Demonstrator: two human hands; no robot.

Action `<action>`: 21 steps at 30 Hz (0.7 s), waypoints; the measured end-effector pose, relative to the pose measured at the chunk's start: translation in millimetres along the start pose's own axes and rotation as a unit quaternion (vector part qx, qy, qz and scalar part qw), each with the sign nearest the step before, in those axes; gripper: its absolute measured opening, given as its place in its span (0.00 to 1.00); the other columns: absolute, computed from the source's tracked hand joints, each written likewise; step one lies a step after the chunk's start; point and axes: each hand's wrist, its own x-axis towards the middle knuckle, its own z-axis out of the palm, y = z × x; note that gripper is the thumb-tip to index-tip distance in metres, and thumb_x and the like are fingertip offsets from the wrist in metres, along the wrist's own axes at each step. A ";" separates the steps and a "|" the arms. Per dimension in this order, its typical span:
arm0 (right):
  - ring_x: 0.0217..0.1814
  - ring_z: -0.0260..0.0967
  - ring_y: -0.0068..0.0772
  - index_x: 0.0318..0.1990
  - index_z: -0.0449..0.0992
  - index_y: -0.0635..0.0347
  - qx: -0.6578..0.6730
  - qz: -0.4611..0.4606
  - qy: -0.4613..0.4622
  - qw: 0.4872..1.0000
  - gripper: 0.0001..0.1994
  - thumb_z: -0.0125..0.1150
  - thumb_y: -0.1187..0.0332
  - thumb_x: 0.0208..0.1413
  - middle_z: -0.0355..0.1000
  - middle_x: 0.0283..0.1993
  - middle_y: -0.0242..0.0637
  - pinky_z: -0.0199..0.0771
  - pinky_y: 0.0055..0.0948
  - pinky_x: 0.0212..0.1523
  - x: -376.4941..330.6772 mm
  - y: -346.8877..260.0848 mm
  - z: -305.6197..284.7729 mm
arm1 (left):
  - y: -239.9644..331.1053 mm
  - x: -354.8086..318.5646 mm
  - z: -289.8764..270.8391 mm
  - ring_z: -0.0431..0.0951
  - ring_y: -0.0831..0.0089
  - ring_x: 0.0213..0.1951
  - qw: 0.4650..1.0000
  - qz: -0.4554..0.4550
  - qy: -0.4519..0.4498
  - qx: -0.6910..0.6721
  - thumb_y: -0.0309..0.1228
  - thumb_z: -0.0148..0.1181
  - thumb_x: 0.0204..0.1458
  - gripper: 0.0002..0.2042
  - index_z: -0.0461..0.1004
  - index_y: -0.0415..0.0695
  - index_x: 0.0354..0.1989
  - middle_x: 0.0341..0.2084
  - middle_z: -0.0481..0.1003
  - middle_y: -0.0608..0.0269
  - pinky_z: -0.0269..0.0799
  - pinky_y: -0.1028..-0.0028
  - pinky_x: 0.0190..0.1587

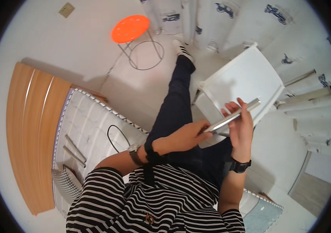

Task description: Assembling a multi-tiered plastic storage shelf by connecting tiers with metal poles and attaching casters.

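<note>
Silver tube [225,120]: pinched at one end by left hand [189,136], loosely held by half-curled right hand [242,127]; judged light, stiff, slick; best gripped between them.

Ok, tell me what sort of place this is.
Probably a bedroom: a bed with a slatted wooden headboard, a patterned cushion near it, and printed curtains show it.

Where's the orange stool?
In the head view, the orange stool is near the top, left of centre. It stands between the pale wall and the printed curtain, just left of the white shoe.
</note>
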 end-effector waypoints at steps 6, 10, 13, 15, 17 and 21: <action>0.41 0.70 0.29 0.49 0.67 0.66 -0.170 0.128 -0.125 0.969 0.15 0.52 0.66 0.58 0.72 0.38 0.38 0.69 0.29 0.45 6.9 72.5 -11.5 | -106.3 -102.7 -91.1 0.71 0.74 0.24 0.898 -0.141 0.336 -0.247 0.39 0.44 0.61 0.13 0.63 0.41 0.41 0.27 0.70 0.62 0.70 0.74 0.30; 0.36 0.71 0.29 0.43 0.71 0.66 -0.204 0.207 -0.152 0.945 0.12 0.53 0.66 0.57 0.72 0.33 0.37 0.71 0.27 0.42 0.1 96.4 -26.3 | -197.7 -202.8 -161.7 0.70 0.69 0.25 0.665 -0.175 0.647 -0.328 0.38 0.47 0.59 0.12 0.61 0.40 0.38 0.31 0.68 0.57 0.72 0.69 0.28; 0.36 0.71 0.28 0.42 0.71 0.65 -0.197 0.209 -0.155 0.945 0.12 0.53 0.65 0.57 0.72 0.32 0.36 0.71 0.25 0.41 9.5 98.2 -30.1 | -282.3 -318.4 -202.8 0.71 0.65 0.25 0.554 -0.208 0.762 -0.264 0.35 0.50 0.57 0.13 0.60 0.41 0.44 0.26 0.68 0.57 0.72 0.65 0.24; 0.36 0.71 0.28 0.42 0.71 0.65 -0.195 0.197 -0.135 0.951 0.12 0.53 0.65 0.57 0.72 0.32 0.36 0.71 0.25 0.41 11.7 92.3 -35.2 | -288.2 -351.9 -200.0 0.75 0.58 0.33 0.519 -0.347 0.781 -0.007 0.35 0.54 0.55 0.20 0.60 0.34 0.49 0.37 0.72 0.47 0.73 0.64 0.32; 0.36 0.71 0.29 0.42 0.70 0.66 -0.183 0.182 -0.103 0.961 0.11 0.51 0.66 0.58 0.71 0.32 0.36 0.72 0.27 0.41 12.7 82.2 -42.0 | -288.1 -364.4 -190.7 0.75 0.55 0.41 0.507 -0.536 0.663 0.131 0.37 0.57 0.49 0.24 0.62 0.28 0.47 0.42 0.72 0.42 0.71 0.63 0.41; 0.37 0.72 0.29 0.43 0.71 0.65 -0.198 0.163 -0.087 0.963 0.14 0.53 0.63 0.58 0.72 0.33 0.37 0.72 0.26 0.42 9.1 83.3 -58.0 | -328.8 -393.5 -182.7 0.76 0.53 0.37 0.516 -0.590 0.335 0.522 0.30 0.58 0.40 0.13 0.76 0.37 0.34 0.35 0.75 0.46 0.72 0.59 0.40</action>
